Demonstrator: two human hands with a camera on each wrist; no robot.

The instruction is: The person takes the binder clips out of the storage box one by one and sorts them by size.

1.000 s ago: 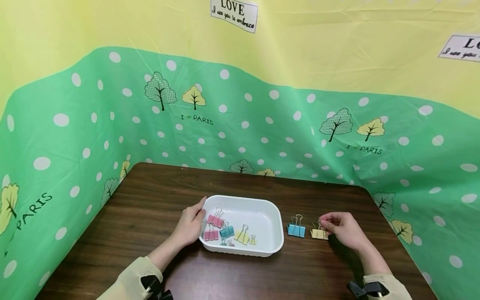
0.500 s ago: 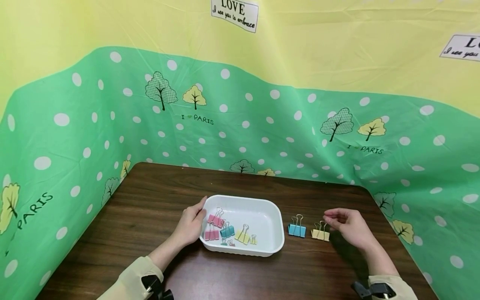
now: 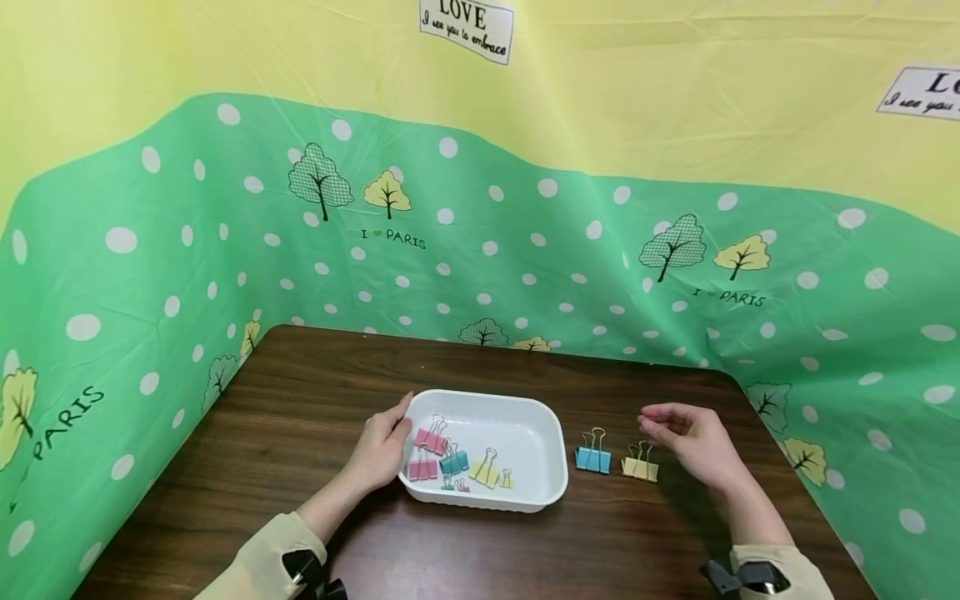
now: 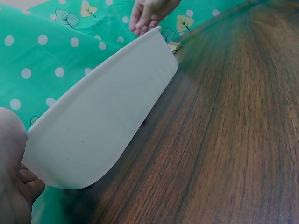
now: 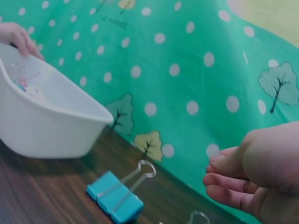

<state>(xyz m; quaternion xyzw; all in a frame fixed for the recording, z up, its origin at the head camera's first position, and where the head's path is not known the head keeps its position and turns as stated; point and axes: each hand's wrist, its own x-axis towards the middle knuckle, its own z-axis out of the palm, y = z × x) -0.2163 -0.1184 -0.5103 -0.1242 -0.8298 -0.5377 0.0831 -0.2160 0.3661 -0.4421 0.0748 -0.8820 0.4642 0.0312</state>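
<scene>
My left hand (image 3: pixel 383 444) grips the left end of a white tray (image 3: pixel 525 492), thumb at the rim; the left wrist view shows the fingers (image 4: pixel 32 185) at its end wall. Inside the tray lie pink, blue and yellow binder clips, among them a large yellow clip (image 3: pixel 485 473). Right of the tray a blue clip (image 3: pixel 593 460) and a pale yellow clip (image 3: pixel 640 469) sit on the table. Just above and right of the yellow clip hovers my right hand (image 3: pixel 697 442), fingers loosely bent and holding nothing; in the right wrist view the blue clip (image 5: pixel 115 198) is left of this hand (image 5: pixel 261 175).
The brown wooden table (image 3: pixel 337 542) carries the tray and clips. A green and yellow printed cloth (image 3: pixel 525 225) hangs behind the table and along both sides. Black wrist devices are strapped over both pale sleeves.
My right hand has let go of the pale yellow clip's handle and moved off it, first to the right, then slightly up and back left. The left hand and tray stay put.
</scene>
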